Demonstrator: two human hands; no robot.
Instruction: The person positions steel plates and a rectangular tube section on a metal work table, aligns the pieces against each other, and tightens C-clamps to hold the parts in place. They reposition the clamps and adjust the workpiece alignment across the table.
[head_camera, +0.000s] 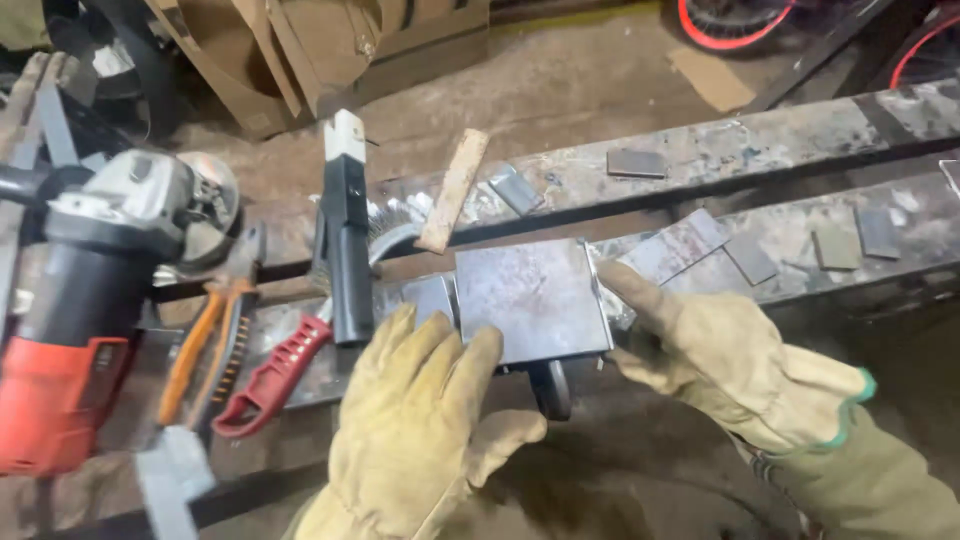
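the square steel plate (532, 298) lies flat on the rail (760, 150) between 2 gloved hands: left hand (420, 420) spread open at its near-left edge, right hand (700, 340) pinching its right edge.

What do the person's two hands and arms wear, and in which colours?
Both the left hand and the right hand wear thick, worn, yellowish-tan leather work gloves. The right glove's cuff has a green edge, and an olive-green sleeve follows it.
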